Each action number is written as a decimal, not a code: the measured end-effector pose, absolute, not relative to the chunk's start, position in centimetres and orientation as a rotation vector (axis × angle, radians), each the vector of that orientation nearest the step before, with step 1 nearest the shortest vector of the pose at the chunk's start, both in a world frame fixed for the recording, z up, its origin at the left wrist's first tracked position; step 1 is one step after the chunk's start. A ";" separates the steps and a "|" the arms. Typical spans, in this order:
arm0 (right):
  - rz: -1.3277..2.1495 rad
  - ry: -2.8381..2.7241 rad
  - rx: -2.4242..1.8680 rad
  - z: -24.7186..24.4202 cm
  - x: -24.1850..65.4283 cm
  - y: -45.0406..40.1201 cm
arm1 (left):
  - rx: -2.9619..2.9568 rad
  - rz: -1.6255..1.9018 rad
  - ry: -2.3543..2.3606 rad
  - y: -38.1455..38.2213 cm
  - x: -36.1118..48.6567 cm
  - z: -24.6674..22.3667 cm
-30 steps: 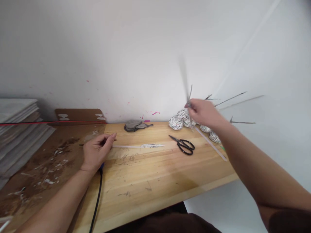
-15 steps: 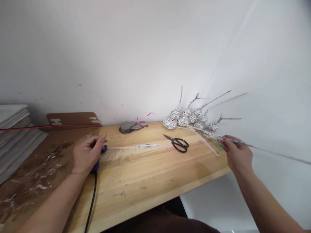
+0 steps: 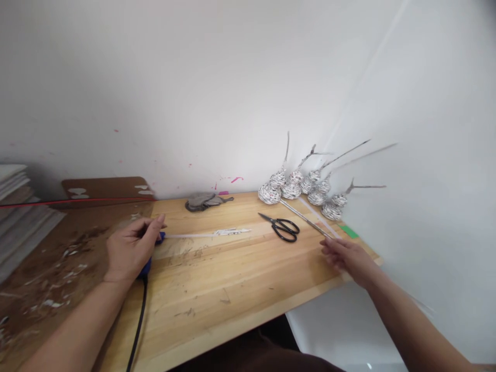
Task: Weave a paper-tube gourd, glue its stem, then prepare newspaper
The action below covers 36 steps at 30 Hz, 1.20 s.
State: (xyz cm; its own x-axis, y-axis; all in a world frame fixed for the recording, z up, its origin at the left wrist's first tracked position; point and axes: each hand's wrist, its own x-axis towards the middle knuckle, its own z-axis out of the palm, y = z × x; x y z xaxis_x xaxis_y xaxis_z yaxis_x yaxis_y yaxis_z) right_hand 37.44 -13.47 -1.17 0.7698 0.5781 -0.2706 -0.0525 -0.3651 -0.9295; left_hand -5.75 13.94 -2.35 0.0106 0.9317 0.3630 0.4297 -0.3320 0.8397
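My left hand (image 3: 134,245) is closed over a blue tool (image 3: 144,268) with a black cord, at the table's left. A white stick (image 3: 188,236) extends rightward from the blue tool. My right hand (image 3: 343,256) pinches a thin paper-covered rod (image 3: 306,218) near the right table edge; the rod slants up left toward the woven gourd shapes. Several black-and-white woven gourds (image 3: 270,193) with twig stems stand at the back right. Black-handled scissors (image 3: 284,228) lie between my hands, beside a flat printed paper piece (image 3: 231,232).
A grey cloth (image 3: 205,201) lies by the wall. Stacked paper sheets (image 3: 27,222) and scraps cover the brown board (image 3: 77,289) on the left. A green patch (image 3: 349,231) marks the right side of the wooden table (image 3: 232,289).
My right hand has moved left and slightly down with the rod, which now slopes more steeply. My left hand stays at the blue tool. The view has shifted slightly.
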 end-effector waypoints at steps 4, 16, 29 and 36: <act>0.362 -0.697 -2.201 -0.4 39.8 -9.8 | 1.827 1.301 1.389 13.9 -5.7 -2.3; -0.040 -1.098 -2.637 -2.7 42.5 -5.5 | 1.851 1.354 1.315 13.7 -5.8 -2.3; -0.256 -1.297 -2.578 -1.4 42.4 -8.4 | 1.896 1.289 1.237 12.3 -5.5 -1.4; -0.270 -1.223 -2.568 -2.4 41.2 -6.4 | 1.869 1.287 1.244 12.5 -5.5 -1.7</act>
State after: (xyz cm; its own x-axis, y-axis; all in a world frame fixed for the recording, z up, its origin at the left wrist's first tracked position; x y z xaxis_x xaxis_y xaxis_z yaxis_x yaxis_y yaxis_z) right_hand 41.17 -6.38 -2.41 0.6232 0.7277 0.2865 0.7807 -0.6006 -0.1727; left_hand -5.53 12.51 -1.73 0.1147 0.9042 0.4115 0.3810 -0.4226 0.8223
